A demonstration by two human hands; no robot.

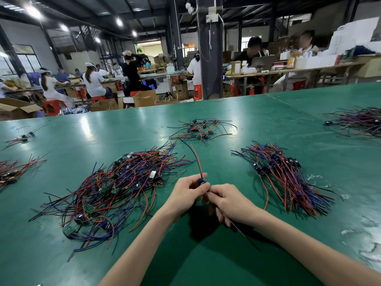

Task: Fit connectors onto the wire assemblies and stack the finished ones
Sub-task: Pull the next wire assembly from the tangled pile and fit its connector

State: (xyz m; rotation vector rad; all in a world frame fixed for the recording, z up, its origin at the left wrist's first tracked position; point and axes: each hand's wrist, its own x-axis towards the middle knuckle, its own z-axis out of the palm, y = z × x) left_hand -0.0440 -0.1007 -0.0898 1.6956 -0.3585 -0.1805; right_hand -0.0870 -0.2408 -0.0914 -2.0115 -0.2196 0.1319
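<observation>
Pinching a blue connector [201,181], the left grip [186,190] holds it over the tabletop [123,129]; the right grip [228,200], at three o'clock, clasps a thin wire [239,230].

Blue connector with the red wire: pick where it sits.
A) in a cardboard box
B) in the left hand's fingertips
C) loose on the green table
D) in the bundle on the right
B: the left hand pinches the blue connector, its red wire rising from it, while the right hand grips a dark wire beside it.
</observation>
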